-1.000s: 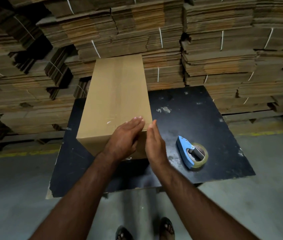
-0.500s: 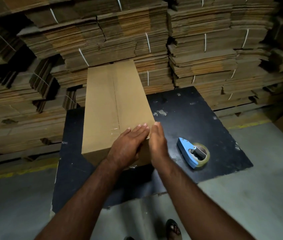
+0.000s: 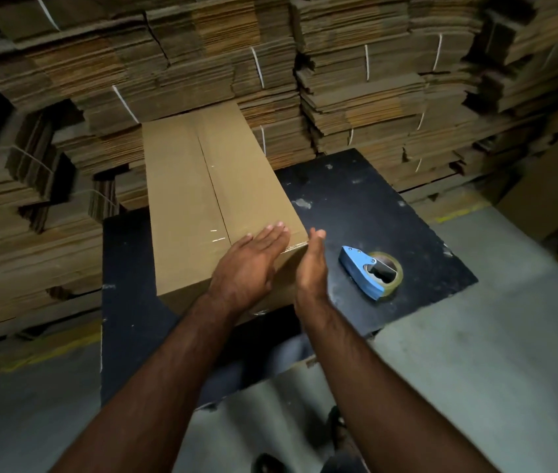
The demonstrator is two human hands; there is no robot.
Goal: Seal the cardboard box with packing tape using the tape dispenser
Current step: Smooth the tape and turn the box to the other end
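Your two hands work one long cardboard box (image 3: 202, 206) on the black table (image 3: 390, 213): left hand (image 3: 248, 268) flat, fingers straight, on its near right corner; right hand (image 3: 311, 264) open, edge-on beside that corner. Clear tape glints along the closed centre seam. One blue tape dispenser (image 3: 369, 273) lies alone, right of the box.

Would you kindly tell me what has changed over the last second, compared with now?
The right hand has drawn slightly off the cardboard box's near corner. The left hand still lies flat there. Nothing was gripped or released; the box and the blue tape dispenser stay put on the black table.
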